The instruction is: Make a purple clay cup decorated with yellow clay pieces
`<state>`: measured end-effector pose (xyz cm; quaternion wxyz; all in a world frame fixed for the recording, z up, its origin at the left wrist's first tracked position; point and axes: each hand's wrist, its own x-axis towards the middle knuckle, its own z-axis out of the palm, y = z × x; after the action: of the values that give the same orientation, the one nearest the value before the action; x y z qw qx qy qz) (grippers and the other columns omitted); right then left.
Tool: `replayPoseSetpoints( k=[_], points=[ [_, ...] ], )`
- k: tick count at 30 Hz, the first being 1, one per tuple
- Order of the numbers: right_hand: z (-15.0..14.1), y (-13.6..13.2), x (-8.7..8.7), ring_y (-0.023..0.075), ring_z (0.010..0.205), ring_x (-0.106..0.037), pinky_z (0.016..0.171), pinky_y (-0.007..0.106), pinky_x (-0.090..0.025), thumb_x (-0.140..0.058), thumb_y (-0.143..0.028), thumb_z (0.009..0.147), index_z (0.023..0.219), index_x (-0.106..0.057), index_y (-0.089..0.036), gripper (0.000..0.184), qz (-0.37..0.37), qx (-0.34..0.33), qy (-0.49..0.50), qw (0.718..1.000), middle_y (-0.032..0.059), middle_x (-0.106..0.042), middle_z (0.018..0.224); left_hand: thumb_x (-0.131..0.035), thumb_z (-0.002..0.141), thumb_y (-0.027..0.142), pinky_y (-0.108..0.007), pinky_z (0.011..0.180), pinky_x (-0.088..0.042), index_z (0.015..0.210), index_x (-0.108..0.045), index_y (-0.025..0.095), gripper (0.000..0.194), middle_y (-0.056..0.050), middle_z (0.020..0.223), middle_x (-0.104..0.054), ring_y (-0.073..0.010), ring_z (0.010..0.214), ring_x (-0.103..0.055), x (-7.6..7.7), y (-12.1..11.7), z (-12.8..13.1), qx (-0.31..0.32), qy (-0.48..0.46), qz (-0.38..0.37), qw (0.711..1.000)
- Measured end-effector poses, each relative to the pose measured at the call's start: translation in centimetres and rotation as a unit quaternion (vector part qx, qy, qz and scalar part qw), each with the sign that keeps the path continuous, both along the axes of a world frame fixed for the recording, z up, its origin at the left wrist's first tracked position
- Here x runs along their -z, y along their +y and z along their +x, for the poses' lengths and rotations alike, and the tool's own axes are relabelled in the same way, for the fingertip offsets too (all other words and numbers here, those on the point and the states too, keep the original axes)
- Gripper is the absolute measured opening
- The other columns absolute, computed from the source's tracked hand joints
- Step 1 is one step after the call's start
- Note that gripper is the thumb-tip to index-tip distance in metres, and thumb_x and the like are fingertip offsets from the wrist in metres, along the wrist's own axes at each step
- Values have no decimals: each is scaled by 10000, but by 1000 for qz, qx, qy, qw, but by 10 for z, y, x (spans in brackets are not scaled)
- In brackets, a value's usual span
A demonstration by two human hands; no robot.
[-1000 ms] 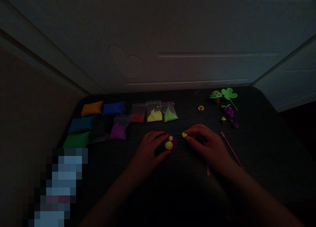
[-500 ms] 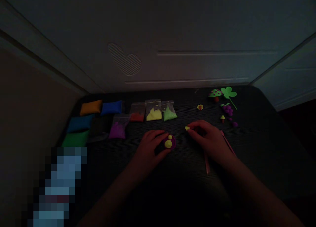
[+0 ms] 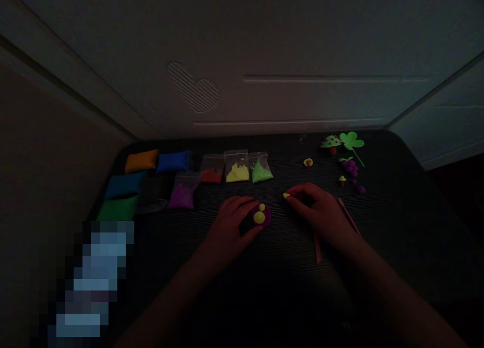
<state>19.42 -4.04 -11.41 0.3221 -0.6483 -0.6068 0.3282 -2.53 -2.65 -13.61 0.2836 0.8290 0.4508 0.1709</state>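
Note:
Thumb and fingers of my left hand [image 3: 238, 219] close around a purple clay disc [image 3: 267, 219] on the dark table. Two yellow clay pieces lie on top of that disc: a larger round one [image 3: 259, 217] and a smaller ball [image 3: 261, 207]. To the right, my right hand [image 3: 315, 204] pinches a small piece of yellow clay [image 3: 286, 195] between thumb and forefinger, a little above the table. Under and beside that hand are two thin pink tools, one [image 3: 317, 249] below the palm and another [image 3: 350, 217] past the wrist.
Clay bags line the back left: yellow [image 3: 237, 172], light green [image 3: 261, 171], red [image 3: 212, 174], purple [image 3: 183, 192], blue [image 3: 172, 161], orange [image 3: 141, 161]. Back right stand a clay mushroom [image 3: 331, 143], a green clover [image 3: 351, 141] and purple grapes [image 3: 350, 167]. A white panel [image 3: 287, 101] rises behind.
The view has shifted slightly. Both hands keep nearly the same pose, the left at the purple disc and the right pinching the yellow clay.

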Motion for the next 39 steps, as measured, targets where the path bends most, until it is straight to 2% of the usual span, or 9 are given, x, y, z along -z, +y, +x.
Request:
replayPoseSetpoints(
  k=[5, 19, 25, 30, 35, 39],
  points=[
    [0, 0, 1, 126, 765, -579, 699, 277, -456, -566, -301, 794, 895, -632, -226, 142, 2, -5, 4, 1000, -1, -635, 863, -584, 781, 365, -443, 994, -365, 1248, -442, 240, 504, -57, 1241, -490, -236, 1165, -407, 0, -2, 1, -9, -8, 3, 1000],
    [-2, -3, -4, 113, 771, -568, 706, 254, -440, -572, -269, 797, 889, -634, -228, 118, 30, -23, -28, 999, -13, -629, 856, -611, 765, 361, -440, 963, -375, 1154, -517, 245, 417, -45, 1191, -510, -237, 1117, -426, 4, -4, 9, -33, 7, 47, 998],
    [-2, -4, -6, 127, 768, -579, 683, 267, -445, -565, -285, 799, 903, -633, -235, 134, 29, -28, -32, 999, -4, -633, 871, -603, 770, 368, -423, 974, -362, 1154, -518, 225, 419, -47, 1195, -512, -228, 1117, -425, 2, -4, 10, -27, 5, 44, 999],
    [-5, -8, -14, 144, 771, -588, 673, 279, -453, -565, -293, 797, 904, -640, -243, 140, 23, -52, -51, 997, 10, -644, 879, -622, 746, 401, -423, 984, -360, 1207, -473, 222, 517, -57, 1219, -511, -233, 1149, -420, -4, -4, 7, -23, -28, 15, 999],
    [-11, -12, -13, 137, 778, -588, 670, 263, -459, -582, -301, 790, 899, -636, -240, 136, 16, -89, -12, 996, 5, -633, 865, -554, 809, 370, -354, 960, -387, 1125, -528, 226, 348, -34, 1169, -547, -177, 1111, -473, -8, -2, 3, -49, -81, -21, 995],
    [-16, -14, -11, 125, 756, -587, 662, 254, -462, -586, -289, 790, 891, -639, -239, 125, -1, -107, -17, 994, 0, -627, 867, -580, 793, 363, -323, 930, -401, 1027, -586, 222, 273, -16, 1092, -577, -153, 1053, -510, -6, -1, 5, -67, -112, -22, 991]
  ],
)
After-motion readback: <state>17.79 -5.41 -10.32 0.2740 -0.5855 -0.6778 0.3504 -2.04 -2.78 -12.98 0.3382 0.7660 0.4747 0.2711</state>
